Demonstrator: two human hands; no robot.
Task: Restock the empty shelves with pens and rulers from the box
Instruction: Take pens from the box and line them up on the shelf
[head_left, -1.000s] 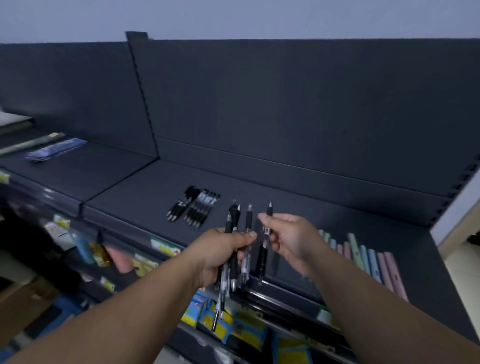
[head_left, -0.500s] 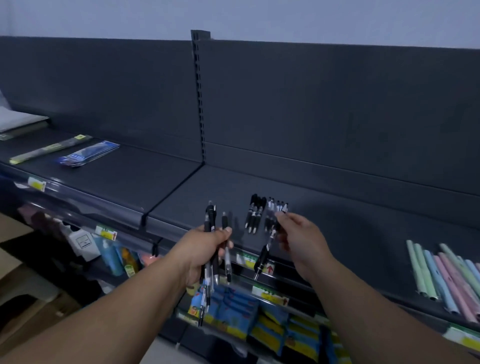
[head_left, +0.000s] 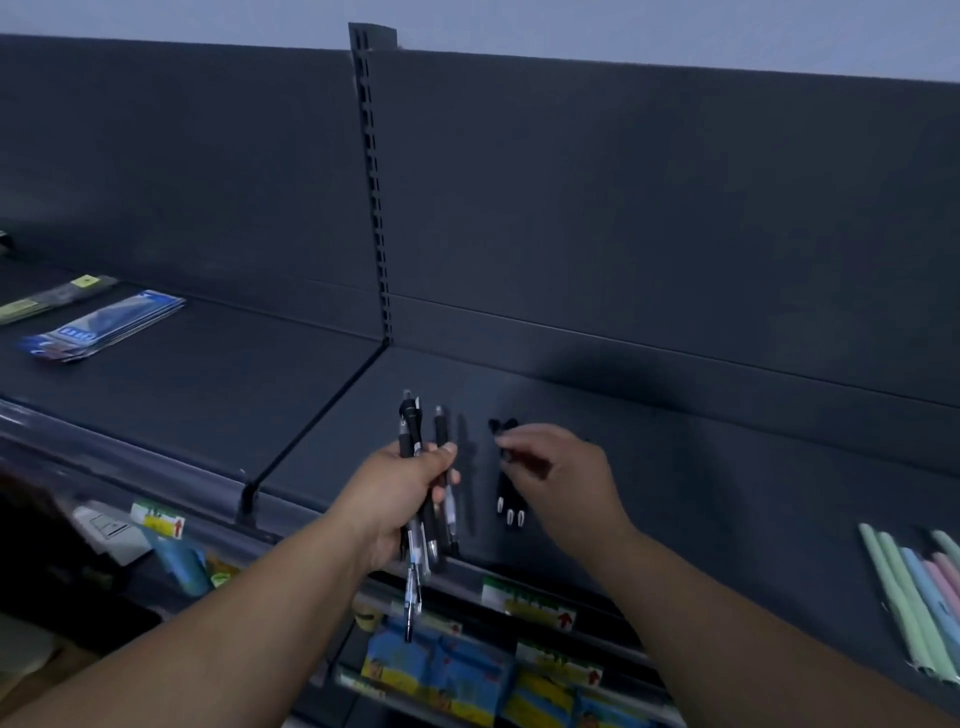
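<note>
My left hand (head_left: 400, 493) grips a bunch of black click pens (head_left: 423, 499) held upright above the front of the dark shelf (head_left: 727, 499). My right hand (head_left: 558, 478) reaches over the row of black pens lying on the shelf (head_left: 510, 506) and covers most of them; its fingers are curled, pinching a black pen at the row's top end. Only the pale tips and a few dark caps of the laid pens show. The box is not in view.
Pastel green, blue and pink pens (head_left: 919, 603) lie at the right edge of the same shelf. On the left shelf section lie blue packets (head_left: 98, 325) and a green-labelled ruler pack (head_left: 52, 299). A slotted upright (head_left: 375, 197) divides the sections. Price tags and coloured packs hang below.
My right hand carried its single pen forward and down onto the row of pens on the shelf. The left hand with its bunch stayed in place as the camera turned left.
</note>
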